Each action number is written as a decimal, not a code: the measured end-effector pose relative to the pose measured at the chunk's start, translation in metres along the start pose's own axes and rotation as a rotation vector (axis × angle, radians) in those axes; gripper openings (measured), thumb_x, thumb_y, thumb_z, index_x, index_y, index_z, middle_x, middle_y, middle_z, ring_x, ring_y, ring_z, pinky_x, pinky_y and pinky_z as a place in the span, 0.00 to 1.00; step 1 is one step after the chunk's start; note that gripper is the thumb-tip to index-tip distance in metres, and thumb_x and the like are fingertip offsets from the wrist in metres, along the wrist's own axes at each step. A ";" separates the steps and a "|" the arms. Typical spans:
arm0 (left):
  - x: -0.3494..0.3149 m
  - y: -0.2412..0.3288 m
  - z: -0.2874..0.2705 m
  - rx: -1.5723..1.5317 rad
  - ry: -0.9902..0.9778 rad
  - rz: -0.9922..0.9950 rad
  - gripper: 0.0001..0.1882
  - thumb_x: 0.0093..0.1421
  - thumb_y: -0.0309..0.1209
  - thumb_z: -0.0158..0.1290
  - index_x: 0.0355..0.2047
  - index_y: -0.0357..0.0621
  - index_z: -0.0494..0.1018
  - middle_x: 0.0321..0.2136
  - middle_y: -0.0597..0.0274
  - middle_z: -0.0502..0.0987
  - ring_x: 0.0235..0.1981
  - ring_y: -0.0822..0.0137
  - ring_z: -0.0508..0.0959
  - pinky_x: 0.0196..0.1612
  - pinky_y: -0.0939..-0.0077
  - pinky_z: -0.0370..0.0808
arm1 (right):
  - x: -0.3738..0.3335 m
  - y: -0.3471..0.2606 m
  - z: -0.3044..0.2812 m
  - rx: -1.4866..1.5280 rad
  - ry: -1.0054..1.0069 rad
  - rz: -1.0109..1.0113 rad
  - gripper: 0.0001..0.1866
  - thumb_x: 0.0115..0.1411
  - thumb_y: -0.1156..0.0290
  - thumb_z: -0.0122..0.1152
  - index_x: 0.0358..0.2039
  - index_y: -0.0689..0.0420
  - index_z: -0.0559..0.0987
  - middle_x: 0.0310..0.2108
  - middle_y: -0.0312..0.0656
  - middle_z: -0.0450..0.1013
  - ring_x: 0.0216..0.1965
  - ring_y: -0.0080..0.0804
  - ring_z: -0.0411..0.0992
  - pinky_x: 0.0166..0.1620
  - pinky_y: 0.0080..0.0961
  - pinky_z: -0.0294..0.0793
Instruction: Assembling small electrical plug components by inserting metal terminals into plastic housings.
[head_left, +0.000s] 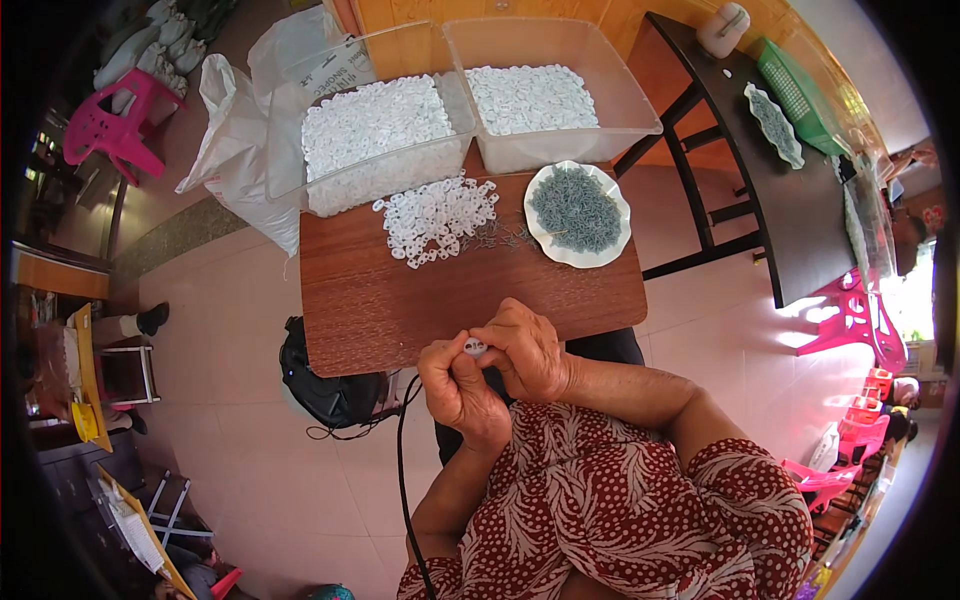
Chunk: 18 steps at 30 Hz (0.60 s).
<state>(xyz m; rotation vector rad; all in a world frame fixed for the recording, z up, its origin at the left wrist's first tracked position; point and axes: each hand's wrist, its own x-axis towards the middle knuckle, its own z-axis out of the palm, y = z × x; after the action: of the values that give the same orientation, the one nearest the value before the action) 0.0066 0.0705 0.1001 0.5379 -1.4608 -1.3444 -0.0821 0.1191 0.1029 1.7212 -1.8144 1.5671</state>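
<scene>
My left hand (pixel 460 392) pinches a small white plastic piece (pixel 474 346) with dark holes, just off the table's near edge. My right hand (pixel 524 352) meets it from the other side, its fingers closed at the piece; whether a screw is between them is hidden. Ahead of both hands, a heap of similar white plastic pieces (pixel 436 220) lies loose on the brown wooden table (pixel 400 310). To its right, a white scalloped plate (pixel 540 238) is filled with small grey screws (pixel 578 208). A few stray screws (pixel 500 236) lie between heap and plate.
Two clear plastic bins (pixel 390 165) (pixel 545 145) full of white pieces stand at the table's far side. A white sack (pixel 235 150) slumps beside them. A dark side table (pixel 770 200) holds a green basket (pixel 795 95). A black bag (pixel 325 385) and cable are at the left.
</scene>
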 end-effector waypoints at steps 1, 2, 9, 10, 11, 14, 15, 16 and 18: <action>0.001 -0.001 0.001 0.016 -0.002 -0.003 0.10 0.65 0.31 0.44 0.37 0.36 0.68 0.29 0.65 0.65 0.29 0.74 0.65 0.34 0.82 0.65 | -0.002 0.002 0.001 0.001 -0.001 0.003 0.15 0.48 0.79 0.61 0.38 0.63 0.71 0.26 0.42 0.68 0.22 0.35 0.66 0.22 0.26 0.66; 0.002 -0.002 0.001 0.031 -0.004 -0.005 0.10 0.65 0.32 0.44 0.37 0.36 0.68 0.29 0.65 0.65 0.29 0.74 0.65 0.34 0.82 0.64 | -0.004 0.004 0.002 -0.002 -0.016 0.016 0.14 0.49 0.79 0.60 0.38 0.63 0.71 0.26 0.41 0.68 0.22 0.35 0.66 0.22 0.27 0.65; 0.003 -0.011 0.002 0.010 -0.009 -0.028 0.09 0.65 0.30 0.44 0.37 0.36 0.68 0.29 0.66 0.66 0.29 0.75 0.65 0.34 0.82 0.65 | -0.004 0.012 0.006 -0.002 -0.019 0.028 0.12 0.49 0.81 0.59 0.36 0.63 0.71 0.25 0.42 0.68 0.21 0.35 0.65 0.22 0.26 0.64; 0.004 -0.011 0.003 0.010 -0.017 -0.066 0.09 0.65 0.30 0.44 0.37 0.36 0.68 0.29 0.66 0.66 0.30 0.76 0.65 0.33 0.82 0.65 | -0.004 0.015 0.007 -0.004 -0.016 0.023 0.12 0.49 0.81 0.59 0.36 0.63 0.71 0.25 0.42 0.68 0.21 0.35 0.65 0.22 0.26 0.64; 0.005 -0.012 0.003 0.009 -0.024 -0.102 0.09 0.65 0.29 0.44 0.38 0.36 0.69 0.29 0.66 0.67 0.30 0.76 0.65 0.33 0.83 0.65 | -0.004 0.016 0.008 0.025 0.005 0.081 0.13 0.47 0.81 0.61 0.34 0.63 0.72 0.24 0.41 0.67 0.21 0.36 0.65 0.22 0.27 0.65; 0.007 -0.019 -0.002 0.017 -0.090 -0.208 0.10 0.65 0.28 0.44 0.41 0.35 0.70 0.31 0.66 0.68 0.29 0.78 0.66 0.33 0.84 0.66 | -0.011 0.017 0.012 0.139 0.013 0.329 0.11 0.47 0.80 0.63 0.32 0.63 0.73 0.23 0.41 0.67 0.23 0.33 0.66 0.25 0.26 0.67; 0.010 -0.021 -0.003 0.021 -0.086 -0.198 0.10 0.65 0.28 0.44 0.41 0.35 0.70 0.31 0.66 0.68 0.29 0.78 0.66 0.33 0.84 0.66 | -0.013 0.019 0.011 0.220 -0.004 0.526 0.09 0.49 0.79 0.62 0.31 0.63 0.74 0.24 0.41 0.68 0.25 0.31 0.68 0.27 0.24 0.68; 0.012 -0.024 -0.004 0.023 -0.143 -0.247 0.10 0.65 0.27 0.43 0.43 0.35 0.70 0.32 0.65 0.70 0.29 0.78 0.67 0.33 0.85 0.67 | -0.012 0.022 0.009 0.227 -0.006 0.519 0.09 0.49 0.79 0.62 0.31 0.63 0.74 0.24 0.41 0.68 0.25 0.31 0.68 0.27 0.24 0.68; 0.018 -0.033 -0.005 0.004 -0.165 -0.344 0.11 0.64 0.26 0.45 0.44 0.35 0.70 0.32 0.64 0.72 0.28 0.78 0.69 0.32 0.87 0.67 | -0.009 0.031 0.001 0.530 0.005 0.933 0.06 0.51 0.77 0.62 0.30 0.62 0.75 0.26 0.42 0.71 0.28 0.23 0.68 0.30 0.22 0.69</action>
<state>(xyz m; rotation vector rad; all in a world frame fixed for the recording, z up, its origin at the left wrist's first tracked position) -0.0061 0.0438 0.0763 0.7183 -1.5524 -1.6882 -0.1036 0.1169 0.0790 0.9807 -2.5537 2.5612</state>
